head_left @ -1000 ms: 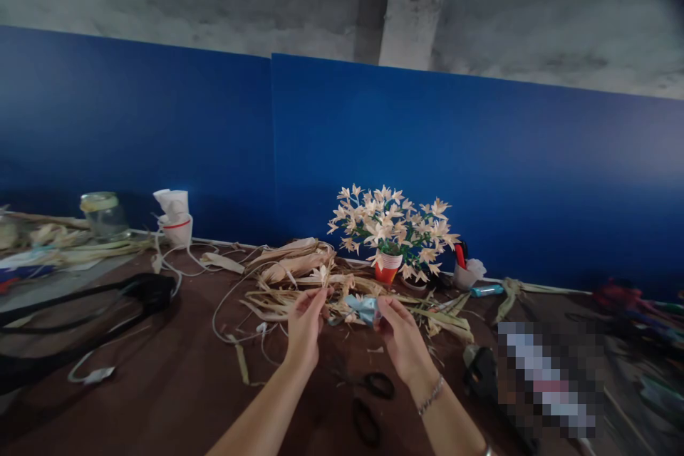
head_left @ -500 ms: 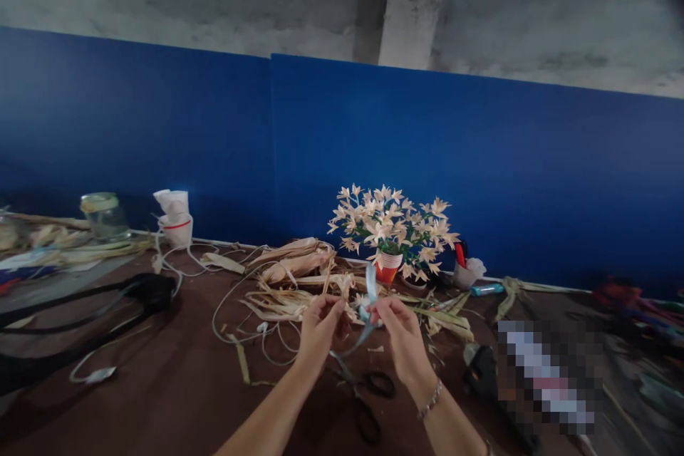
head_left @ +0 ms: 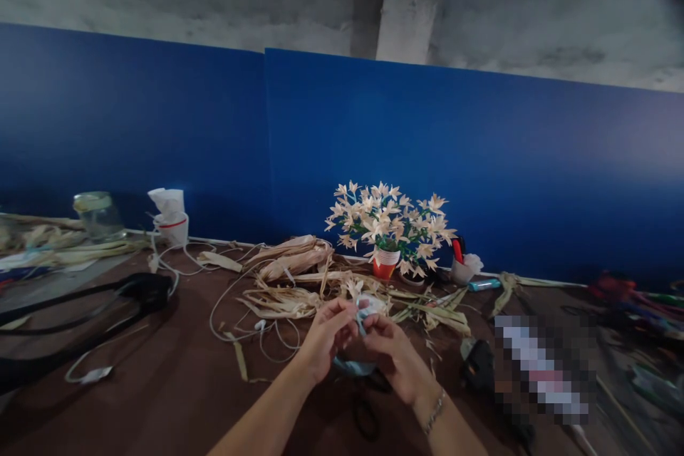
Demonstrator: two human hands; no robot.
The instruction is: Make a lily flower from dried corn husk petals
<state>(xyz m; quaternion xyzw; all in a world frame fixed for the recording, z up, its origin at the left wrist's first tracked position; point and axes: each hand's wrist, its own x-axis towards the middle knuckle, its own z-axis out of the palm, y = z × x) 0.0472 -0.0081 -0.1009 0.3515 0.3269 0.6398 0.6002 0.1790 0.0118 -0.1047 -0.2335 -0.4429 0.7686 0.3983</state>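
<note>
My left hand is closed in a pinch below a small pale flower, which looks like dried husk. Close beside it, my right hand pinches a light blue strip just under the flower head. A loose length of that strip hangs in a curve beneath both hands. The fingertips nearly meet, and the flower's stem is hidden by them. Under the hands, dark-handled scissors lie on the brown table, partly covered by the strip and my right hand.
Dried husks and a white cable lie behind my hands. Beyond stands a red-and-white cup of pale flowers. A black glue gun lies right, a black strap-like object left, and a glass jar far left. A blue panel stands behind.
My hands have come closer together. The blue strip, which stood upright from my right fingers, is now down at the flower's base, with its loose part hanging below.
</note>
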